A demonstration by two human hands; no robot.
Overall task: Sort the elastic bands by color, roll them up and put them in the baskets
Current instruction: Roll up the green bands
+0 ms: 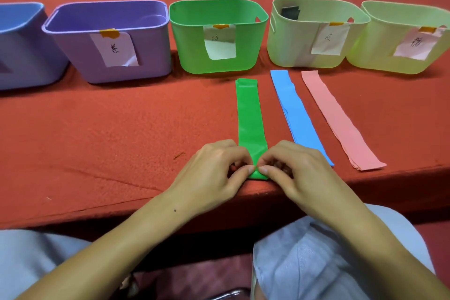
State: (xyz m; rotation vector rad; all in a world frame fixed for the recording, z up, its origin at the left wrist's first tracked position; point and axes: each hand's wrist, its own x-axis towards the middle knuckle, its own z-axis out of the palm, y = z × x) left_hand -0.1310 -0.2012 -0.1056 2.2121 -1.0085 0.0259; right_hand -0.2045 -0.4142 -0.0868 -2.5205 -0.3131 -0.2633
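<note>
table (97, 129): red cloth top, near edge runs under the hands; far right corner cut off by frame
legs (316, 263): pale grey-blue trousers below the table edge, mostly hidden by forearms
blue basket (22, 44): far left of the row, cut off by frame, label barely visible
purple basket (109, 41): next right, white paper label taped on front, character legible but smudgy; inside looks empty as far as visible
green basket (219, 36): centre of row, label on front too faint to read
pale basket (314, 31): right of green, labelled; something dark grey (290, 12) inside against the back wall, only partly seen
far-right basket (401, 39): pale yellow-green, pink label, right side cut off
pink band (341, 119): flat, rightmost strip, near end just short of the table edge
blue band (298, 114): flat, between pink and green, near end partly hidden behind right hand
green band (249, 114): flat strip running from just below the green basket to the hands; near end bunched into a small roll at the table edge, mostly covered by fingers
left hand (219, 170): curled, thumb and fingertips pinching the roll's left end
right hand (292, 168): curled, pinching the roll's right end, thumbs nearly touching
</note>
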